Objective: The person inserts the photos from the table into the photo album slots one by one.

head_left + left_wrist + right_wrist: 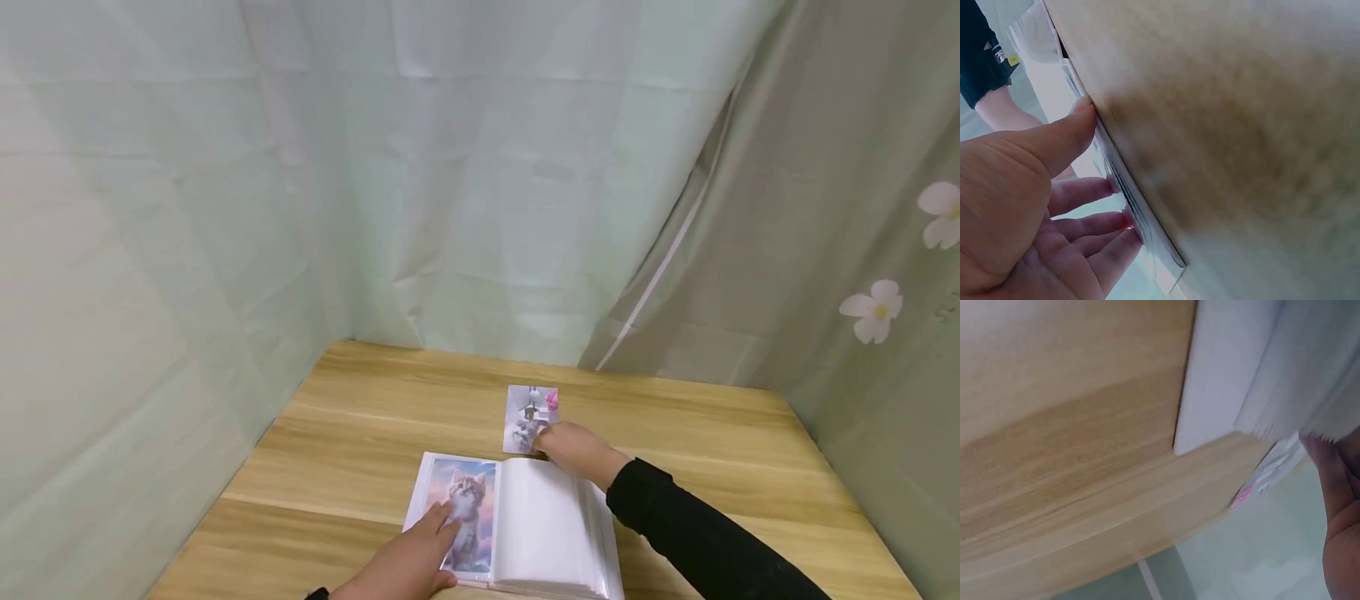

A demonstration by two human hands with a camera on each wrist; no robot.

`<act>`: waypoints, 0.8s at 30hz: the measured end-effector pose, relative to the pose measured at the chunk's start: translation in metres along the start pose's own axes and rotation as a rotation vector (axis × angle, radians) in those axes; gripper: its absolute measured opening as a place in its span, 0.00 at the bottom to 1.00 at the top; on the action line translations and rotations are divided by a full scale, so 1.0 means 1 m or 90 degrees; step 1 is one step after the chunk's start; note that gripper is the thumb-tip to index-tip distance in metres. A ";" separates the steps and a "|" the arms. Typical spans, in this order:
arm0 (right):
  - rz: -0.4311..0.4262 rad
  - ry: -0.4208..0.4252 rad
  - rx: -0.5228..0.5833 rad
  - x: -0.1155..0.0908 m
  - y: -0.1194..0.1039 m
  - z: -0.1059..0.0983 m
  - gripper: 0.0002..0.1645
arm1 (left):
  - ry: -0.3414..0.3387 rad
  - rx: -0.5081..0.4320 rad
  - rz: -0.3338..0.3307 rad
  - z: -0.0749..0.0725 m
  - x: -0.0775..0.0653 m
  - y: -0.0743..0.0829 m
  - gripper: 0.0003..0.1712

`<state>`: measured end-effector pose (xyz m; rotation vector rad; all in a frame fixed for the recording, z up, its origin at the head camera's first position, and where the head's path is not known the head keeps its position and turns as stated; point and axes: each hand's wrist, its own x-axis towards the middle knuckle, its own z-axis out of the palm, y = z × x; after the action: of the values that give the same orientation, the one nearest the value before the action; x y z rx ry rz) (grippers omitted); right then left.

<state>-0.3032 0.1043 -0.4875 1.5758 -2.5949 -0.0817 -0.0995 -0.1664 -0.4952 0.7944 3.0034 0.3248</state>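
Note:
An album lies spread on the wooden table, thick with pages on its right side. Its left page has a kitten picture under a clear sleeve; the right page is white. My left hand rests on the left page with extended fingers over the picture, the thumb at the album's near edge in the left wrist view. Beyond the album lies a photo card with a grey animal and a pink patch. My right hand touches its lower right corner with bent fingers; whether they pinch it is hidden.
The wooden table extends to both sides of the album. Pale curtains hang along its left and back edges, and a beige curtain with white flowers hangs at the right.

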 end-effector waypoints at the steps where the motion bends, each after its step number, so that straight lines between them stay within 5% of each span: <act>1: -0.003 0.003 0.030 0.001 0.002 -0.001 0.07 | -0.008 -0.005 -0.005 0.000 0.000 0.000 0.36; 5: 0.017 0.023 0.150 0.004 0.019 -0.004 0.06 | -0.034 -0.014 -0.014 0.001 0.001 0.004 0.36; 10: 0.145 0.044 0.235 0.017 0.050 -0.002 0.08 | -0.023 0.006 -0.005 0.001 0.003 0.007 0.35; 16: 0.285 0.016 0.244 0.034 0.077 0.004 0.24 | -0.012 0.006 0.000 -0.003 0.006 0.008 0.34; 24: 0.306 -0.073 0.237 0.040 0.078 0.008 0.29 | -0.019 -0.013 -0.001 -0.004 0.005 0.011 0.34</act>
<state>-0.3911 0.1048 -0.4854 0.9982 -3.1381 0.3787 -0.0993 -0.1556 -0.4888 0.7870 2.9684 0.3406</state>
